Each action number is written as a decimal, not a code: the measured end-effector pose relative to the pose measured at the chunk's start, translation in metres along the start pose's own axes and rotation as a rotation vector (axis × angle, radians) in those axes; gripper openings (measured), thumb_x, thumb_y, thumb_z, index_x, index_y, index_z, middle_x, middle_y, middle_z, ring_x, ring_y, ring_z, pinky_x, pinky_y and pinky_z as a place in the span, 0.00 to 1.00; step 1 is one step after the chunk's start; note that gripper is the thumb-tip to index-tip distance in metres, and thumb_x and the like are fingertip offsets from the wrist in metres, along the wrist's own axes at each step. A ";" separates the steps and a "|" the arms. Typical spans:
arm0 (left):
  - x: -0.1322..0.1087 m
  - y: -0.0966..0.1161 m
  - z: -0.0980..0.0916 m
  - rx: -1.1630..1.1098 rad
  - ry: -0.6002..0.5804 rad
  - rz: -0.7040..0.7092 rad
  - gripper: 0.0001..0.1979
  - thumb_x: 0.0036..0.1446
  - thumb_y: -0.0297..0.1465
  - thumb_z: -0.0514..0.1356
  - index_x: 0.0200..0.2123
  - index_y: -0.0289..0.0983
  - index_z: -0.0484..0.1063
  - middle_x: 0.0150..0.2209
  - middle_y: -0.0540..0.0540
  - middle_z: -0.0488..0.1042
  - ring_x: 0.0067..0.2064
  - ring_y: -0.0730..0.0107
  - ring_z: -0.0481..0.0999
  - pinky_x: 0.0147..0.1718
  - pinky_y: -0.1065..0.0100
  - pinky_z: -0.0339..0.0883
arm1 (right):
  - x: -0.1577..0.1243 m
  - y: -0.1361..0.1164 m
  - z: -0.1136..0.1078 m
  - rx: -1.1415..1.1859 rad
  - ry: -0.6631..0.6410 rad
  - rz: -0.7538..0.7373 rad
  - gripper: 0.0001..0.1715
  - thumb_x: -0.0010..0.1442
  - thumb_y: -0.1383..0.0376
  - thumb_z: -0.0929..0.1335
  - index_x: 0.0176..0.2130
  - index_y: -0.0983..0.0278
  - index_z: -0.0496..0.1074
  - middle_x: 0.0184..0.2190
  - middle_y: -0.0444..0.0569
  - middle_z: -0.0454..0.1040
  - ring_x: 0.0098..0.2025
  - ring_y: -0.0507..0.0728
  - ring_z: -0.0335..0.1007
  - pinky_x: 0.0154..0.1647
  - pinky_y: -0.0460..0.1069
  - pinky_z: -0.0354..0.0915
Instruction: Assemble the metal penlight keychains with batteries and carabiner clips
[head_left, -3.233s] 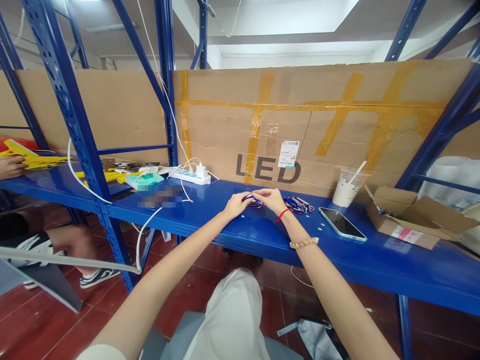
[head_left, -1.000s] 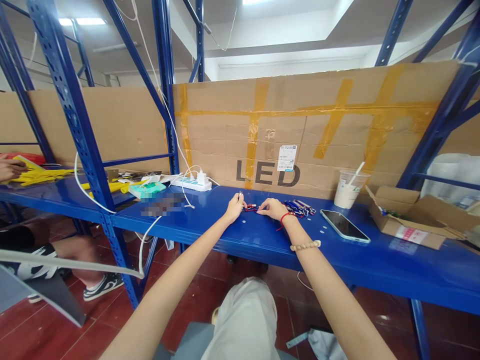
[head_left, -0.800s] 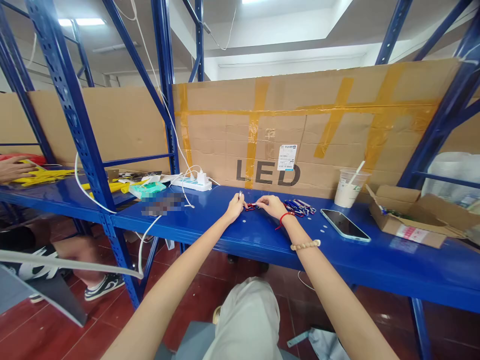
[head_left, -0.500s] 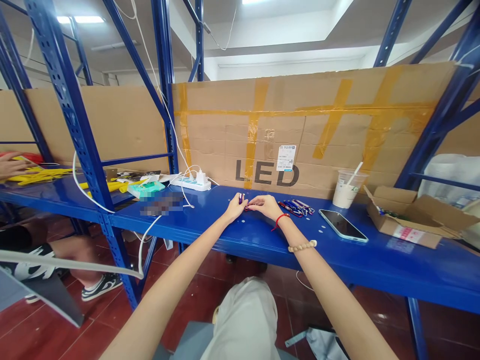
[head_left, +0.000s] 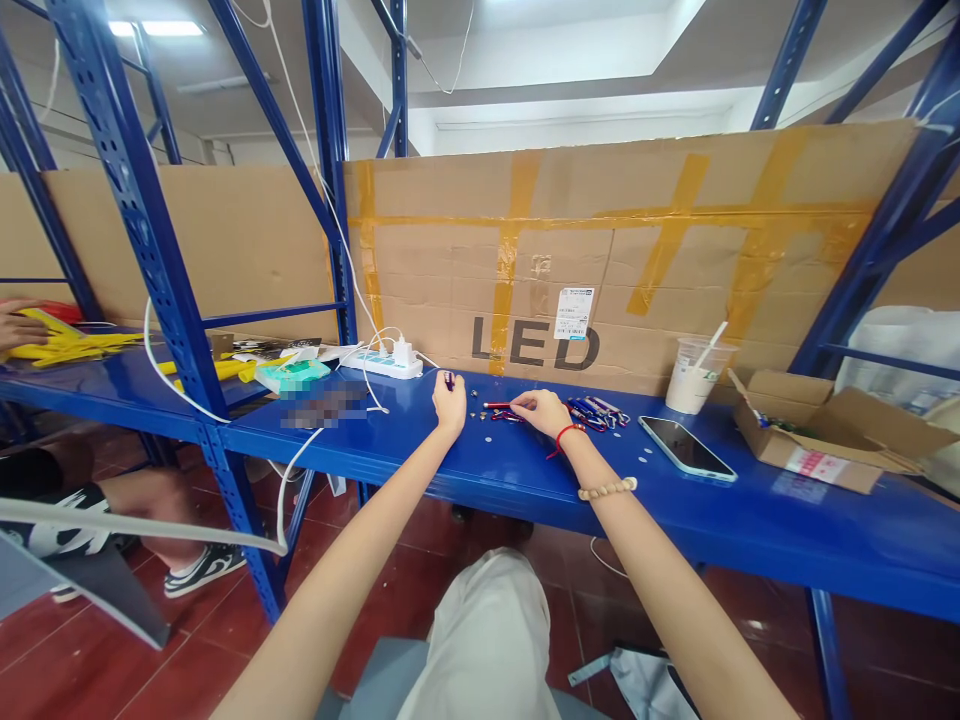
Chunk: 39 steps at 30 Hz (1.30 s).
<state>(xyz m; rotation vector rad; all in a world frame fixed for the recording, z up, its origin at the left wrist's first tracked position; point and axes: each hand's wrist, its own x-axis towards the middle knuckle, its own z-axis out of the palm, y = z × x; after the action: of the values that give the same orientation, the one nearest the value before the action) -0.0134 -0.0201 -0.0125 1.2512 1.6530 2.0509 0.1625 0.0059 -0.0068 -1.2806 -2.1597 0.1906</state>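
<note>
My left hand (head_left: 450,402) is closed around a small dark purple piece (head_left: 449,380), its top showing above the fingers; it looks like part of a carabiner. Thumb and fingers of my right hand (head_left: 541,410) pinch a slim red piece (head_left: 496,405), which also looks like a carabiner, just above the blue shelf top (head_left: 420,440). More red pieces lie under the right fingers, partly hidden. Beside that wrist rests a pile of shiny blue, red and silver carabiners (head_left: 598,413). Tiny metal bits (head_left: 474,394) lie scattered between the hands.
A phone (head_left: 687,448), a cup with a straw (head_left: 694,375) and an open cardboard box (head_left: 817,430) stand to the right. On the left are a power strip (head_left: 382,365), a green packet (head_left: 292,375) and a blue upright (head_left: 161,220). Cardboard (head_left: 450,270) backs the shelf. Another person's hand (head_left: 19,328) touches yellow strips.
My hands have parted. The left has moved left with the purple piece; the right has shifted slightly right and now shows a red piece. Scattered bits between them have come into view.
</note>
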 end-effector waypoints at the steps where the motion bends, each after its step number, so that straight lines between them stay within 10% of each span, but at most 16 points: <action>1: 0.001 0.000 0.000 -0.011 0.023 -0.013 0.09 0.54 0.30 0.51 0.23 0.39 0.54 0.23 0.53 0.61 0.28 0.73 0.62 0.32 0.70 0.56 | 0.000 0.000 0.000 -0.006 0.035 0.008 0.11 0.55 0.59 0.66 0.34 0.59 0.77 0.35 0.45 0.78 0.37 0.55 0.73 0.35 0.48 0.67; 15: 0.022 -0.004 -0.004 -0.099 0.115 -0.123 0.08 0.56 0.29 0.48 0.24 0.39 0.55 0.27 0.50 0.64 0.33 0.68 0.64 0.39 0.66 0.57 | 0.001 -0.010 0.000 -0.042 0.089 -0.039 0.11 0.56 0.63 0.64 0.35 0.59 0.76 0.38 0.43 0.77 0.37 0.53 0.71 0.36 0.46 0.66; 33: 0.029 0.006 -0.007 0.007 -0.662 0.380 0.09 0.58 0.34 0.51 0.30 0.39 0.68 0.32 0.49 0.68 0.39 0.70 0.67 0.45 0.67 0.59 | 0.040 -0.009 0.005 0.070 -0.322 -0.010 0.09 0.44 0.58 0.71 0.25 0.60 0.78 0.23 0.44 0.77 0.27 0.53 0.71 0.23 0.44 0.60; 39: 0.033 0.011 0.015 -0.033 -0.762 0.340 0.09 0.57 0.34 0.53 0.33 0.38 0.72 0.34 0.48 0.70 0.38 0.71 0.69 0.41 0.69 0.63 | 0.043 0.000 -0.009 0.490 -0.040 -0.068 0.16 0.49 0.55 0.68 0.30 0.66 0.78 0.28 0.50 0.78 0.28 0.54 0.72 0.30 0.47 0.66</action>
<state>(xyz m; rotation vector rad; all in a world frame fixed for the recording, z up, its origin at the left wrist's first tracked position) -0.0194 0.0072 0.0123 2.0637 1.0930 1.4201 0.1533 0.0404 0.0191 -0.9248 -2.0133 0.6756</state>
